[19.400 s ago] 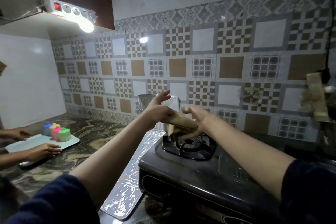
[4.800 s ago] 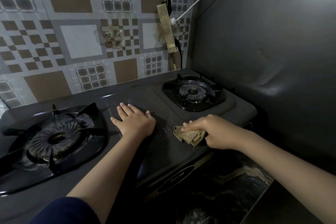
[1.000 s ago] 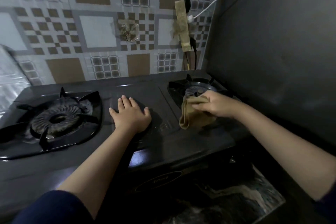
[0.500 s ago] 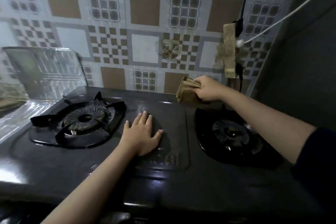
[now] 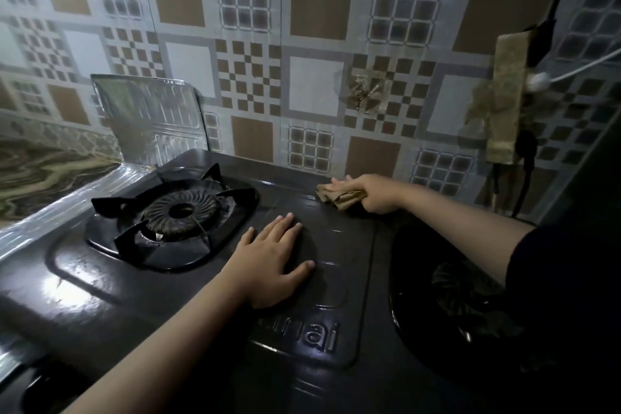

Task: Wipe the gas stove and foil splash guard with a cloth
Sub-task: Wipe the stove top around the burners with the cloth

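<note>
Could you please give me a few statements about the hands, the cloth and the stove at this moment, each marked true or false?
1. The right hand grips the folded cloth at the back edge of the gas stove. True.
2. The left hand holds a second cloth. False: it rests flat on the stove top, holding nothing.
3. The cloth lies on the left burner. False: it is right of that burner, near the tiled wall.
4. The foil splash guard stands behind the left burner. True.

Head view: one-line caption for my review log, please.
Right hand presses a cloth along the gas stove back edge while left hand rests flat between the burners.
</note>
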